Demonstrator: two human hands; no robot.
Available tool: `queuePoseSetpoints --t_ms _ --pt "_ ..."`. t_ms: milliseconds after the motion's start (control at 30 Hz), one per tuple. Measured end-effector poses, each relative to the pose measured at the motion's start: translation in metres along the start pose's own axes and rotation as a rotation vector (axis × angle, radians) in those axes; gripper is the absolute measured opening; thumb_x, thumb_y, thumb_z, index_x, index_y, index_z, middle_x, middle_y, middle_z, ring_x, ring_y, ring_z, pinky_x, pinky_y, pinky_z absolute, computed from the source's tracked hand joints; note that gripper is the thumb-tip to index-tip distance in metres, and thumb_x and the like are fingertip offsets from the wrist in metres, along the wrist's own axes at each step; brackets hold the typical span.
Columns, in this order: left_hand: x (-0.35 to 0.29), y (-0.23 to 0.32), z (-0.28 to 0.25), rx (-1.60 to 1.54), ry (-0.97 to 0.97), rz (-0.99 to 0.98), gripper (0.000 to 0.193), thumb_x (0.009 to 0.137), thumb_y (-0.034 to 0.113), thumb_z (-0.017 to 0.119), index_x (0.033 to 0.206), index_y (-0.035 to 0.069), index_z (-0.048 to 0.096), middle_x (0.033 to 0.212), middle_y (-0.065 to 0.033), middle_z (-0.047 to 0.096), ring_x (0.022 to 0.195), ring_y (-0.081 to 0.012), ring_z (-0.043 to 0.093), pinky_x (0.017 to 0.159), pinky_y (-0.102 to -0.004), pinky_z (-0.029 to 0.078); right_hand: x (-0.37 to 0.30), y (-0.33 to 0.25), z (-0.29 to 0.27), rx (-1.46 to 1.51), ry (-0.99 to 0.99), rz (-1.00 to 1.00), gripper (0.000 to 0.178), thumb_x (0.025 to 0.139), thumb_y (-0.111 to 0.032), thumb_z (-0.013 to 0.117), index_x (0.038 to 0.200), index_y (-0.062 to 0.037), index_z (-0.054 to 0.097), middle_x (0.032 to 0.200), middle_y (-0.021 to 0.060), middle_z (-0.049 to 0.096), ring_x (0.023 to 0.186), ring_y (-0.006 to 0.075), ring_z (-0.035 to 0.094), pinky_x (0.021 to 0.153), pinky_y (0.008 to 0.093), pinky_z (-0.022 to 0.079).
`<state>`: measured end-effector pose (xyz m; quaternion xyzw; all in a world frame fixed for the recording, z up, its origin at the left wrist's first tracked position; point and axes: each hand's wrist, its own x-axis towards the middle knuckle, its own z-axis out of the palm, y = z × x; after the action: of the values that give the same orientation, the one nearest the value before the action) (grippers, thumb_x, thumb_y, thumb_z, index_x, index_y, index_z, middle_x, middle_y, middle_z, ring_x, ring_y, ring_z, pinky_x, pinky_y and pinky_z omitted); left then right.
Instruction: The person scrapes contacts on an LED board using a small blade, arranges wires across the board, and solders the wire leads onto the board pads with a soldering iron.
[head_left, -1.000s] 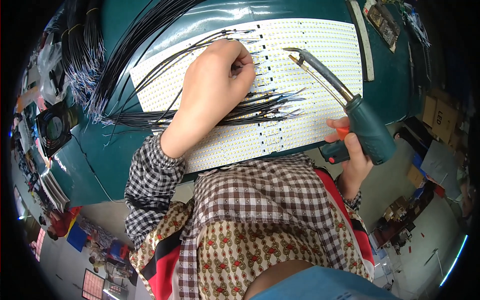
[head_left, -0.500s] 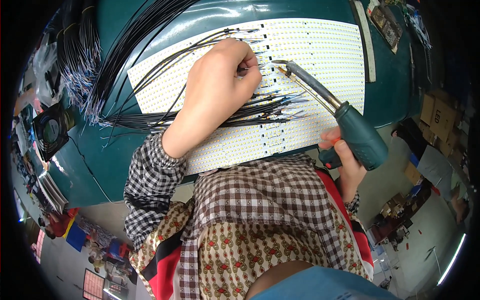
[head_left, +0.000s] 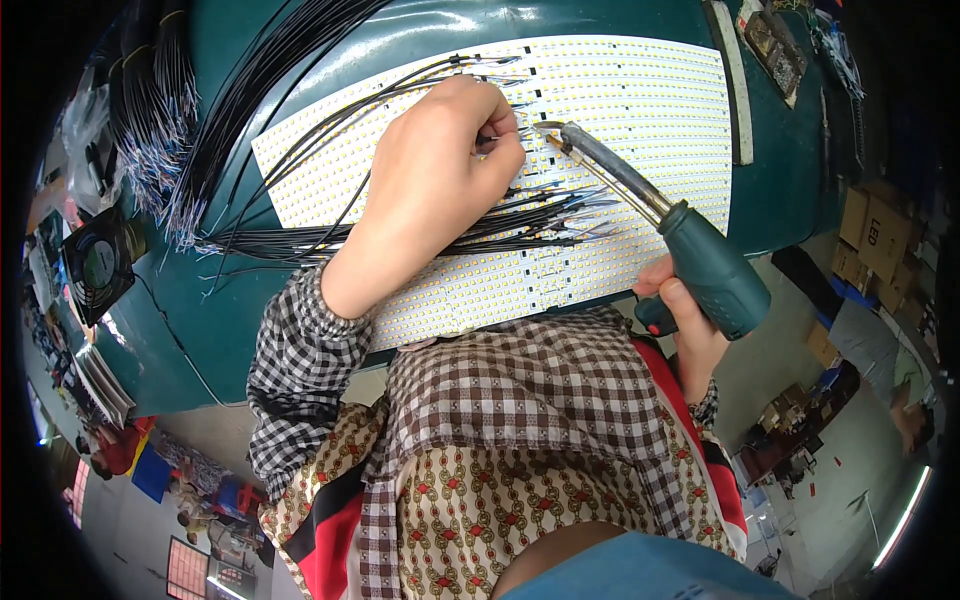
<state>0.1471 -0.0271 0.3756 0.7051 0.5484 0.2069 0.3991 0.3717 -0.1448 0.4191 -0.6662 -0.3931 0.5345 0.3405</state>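
A wide white LED panel (head_left: 640, 90) with rows of small yellow dots lies on a dark green table (head_left: 200, 310). Several thin black wires (head_left: 300, 235) run across the panel from the left. My left hand (head_left: 430, 190) rests on the panel, its fingers pinching one black wire near the panel's middle. My right hand (head_left: 685, 320) grips the green handle of a soldering gun (head_left: 700, 265). The gun's metal tip (head_left: 548, 130) points left and sits just right of my left fingertips, close to the pinched wire's end.
A thick bundle of black wires (head_left: 180, 120) lies at the table's upper left. A small black fan (head_left: 95, 265) stands at the left edge. A long white strip (head_left: 738, 80) borders the panel's right side. Cardboard boxes (head_left: 880, 230) stand on the floor at right.
The soldering gun has swung left and down, bringing its tip from the panel's right part to my left fingertips. My left hand has stayed on the wires.
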Motion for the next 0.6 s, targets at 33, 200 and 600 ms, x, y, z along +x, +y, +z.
queuePoseSetpoints --t_ms 33,200,600 --pt "-0.0001 0.0002 -0.0001 0.0 -0.003 -0.001 0.007 0.072 0.009 0.059 0.071 0.003 0.057 0.072 -0.01 0.057 0.064 -0.0252 0.058 0.058 -0.0352 0.046 0.0001 0.0 0.0003 0.003 0.002 -0.002 0.025 0.085 -0.019 0.062 0.091 0.0053 0.059 0.082 0.0141 0.061 0.075 0.0216 0.062 0.072 0.0328 0.052" --pt "0.0 0.0009 -0.0001 0.012 -0.006 0.002 0.007 0.072 0.009 0.059 0.071 0.003 0.057 0.073 -0.0102 0.057 0.064 -0.0255 0.058 0.058 -0.0355 0.046 0.0006 0.0006 0.0003 0.007 -0.003 -0.019 0.024 0.084 -0.018 0.062 0.09 0.0056 0.059 0.081 0.0141 0.061 0.074 0.0218 0.062 0.07 0.0326 0.052" --pt "0.003 0.0001 -0.0023 0.04 -0.027 0.016 0.007 0.071 0.008 0.058 0.07 0.002 0.056 0.072 -0.0125 0.057 0.066 -0.0308 0.058 0.059 -0.0393 0.046 0.001 0.001 -0.0001 0.032 0.013 -0.006 0.014 0.08 -0.007 0.065 0.089 0.0039 0.062 0.081 0.0109 0.064 0.074 0.018 0.062 0.07 0.0298 0.051"
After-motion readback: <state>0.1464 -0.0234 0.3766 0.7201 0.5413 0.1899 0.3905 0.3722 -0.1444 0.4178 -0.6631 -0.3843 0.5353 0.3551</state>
